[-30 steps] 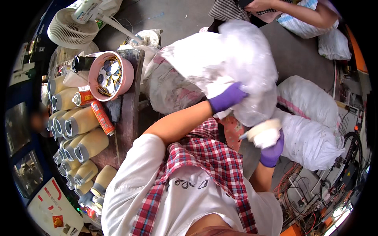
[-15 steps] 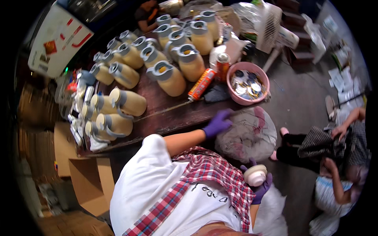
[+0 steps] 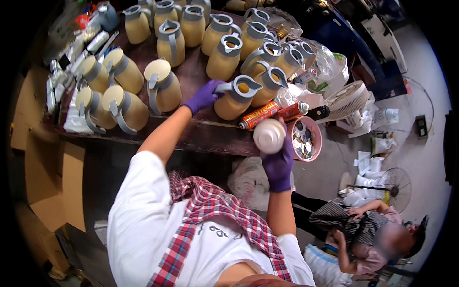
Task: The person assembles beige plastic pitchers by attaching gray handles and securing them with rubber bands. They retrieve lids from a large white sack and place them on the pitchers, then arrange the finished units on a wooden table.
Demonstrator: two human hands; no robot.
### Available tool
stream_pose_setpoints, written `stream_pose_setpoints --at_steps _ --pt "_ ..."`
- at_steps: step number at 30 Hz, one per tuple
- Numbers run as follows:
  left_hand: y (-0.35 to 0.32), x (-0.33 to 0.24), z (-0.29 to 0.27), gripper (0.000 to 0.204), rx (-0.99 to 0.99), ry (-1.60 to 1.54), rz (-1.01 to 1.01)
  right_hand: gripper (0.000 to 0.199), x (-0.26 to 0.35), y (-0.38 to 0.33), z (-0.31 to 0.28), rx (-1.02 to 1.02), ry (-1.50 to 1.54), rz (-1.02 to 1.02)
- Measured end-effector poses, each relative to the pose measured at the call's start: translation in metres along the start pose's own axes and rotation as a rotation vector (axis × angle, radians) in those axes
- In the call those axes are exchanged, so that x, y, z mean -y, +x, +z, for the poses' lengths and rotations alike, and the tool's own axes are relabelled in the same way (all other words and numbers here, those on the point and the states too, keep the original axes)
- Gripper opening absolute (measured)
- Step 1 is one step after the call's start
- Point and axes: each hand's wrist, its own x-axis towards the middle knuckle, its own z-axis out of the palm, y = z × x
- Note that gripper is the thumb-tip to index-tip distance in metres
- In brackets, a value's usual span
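My left hand (image 3: 204, 97), in a purple glove, is closed on the grey handle of a cream thermos jug (image 3: 234, 106) near the table's front edge. That jug stands lidless, its grey rim open and an orange-brown inside showing. To its right, my right hand (image 3: 279, 167), also gloved, holds a round cream jug lid (image 3: 269, 136) with its paler side turned up. The right fingers are partly hidden behind the lid. Another lidless jug (image 3: 270, 84) stands just behind the gripped one. Left of my left hand is a jug with its cream lid on (image 3: 162, 83).
Several lidless jugs (image 3: 192, 26) crowd the table's back. More lidded ones (image 3: 125, 107) stand at the left. Orange spray cans (image 3: 258, 115) and a pink basin (image 3: 319, 143) of small parts lie right. A person (image 3: 368, 229) sits at lower right; an open carton (image 3: 50, 177) stands left.
My left hand has gone from beside the table edge to the jug's handle and gripped it. My right hand has brought the lid up from my side to the table edge. The view has shifted.
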Motion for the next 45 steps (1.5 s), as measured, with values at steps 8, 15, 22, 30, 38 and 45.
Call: stream_pose_setpoints --at_steps 8,15,22,30,38,45 --pt "-0.125 -0.044 -0.018 0.050 -0.168 -0.087 -0.103 0.055 -0.088 0.077 0.058 0.621 -1.796 -0.883" --pt "-0.129 -0.026 -0.041 0.045 -0.102 -0.180 -0.101 0.060 -0.079 0.091 0.106 0.875 -2.026 -0.592" --pt "-0.120 -0.023 -0.048 0.048 0.003 -0.334 -0.164 0.048 -0.088 0.141 0.081 1.217 -1.559 -0.440" --pt "-0.114 -0.015 -0.052 0.046 0.135 -0.333 -0.156 0.046 -0.090 0.134 0.102 1.405 -1.600 -0.444" --pt "-0.109 -0.011 -0.047 0.048 0.064 -0.384 -0.141 0.070 -0.094 0.115 0.115 1.123 -2.041 -0.627" --pt "-0.117 -0.029 -0.050 0.049 0.068 -0.393 -0.216 0.069 -0.097 0.120 0.100 1.142 -1.919 -0.544"
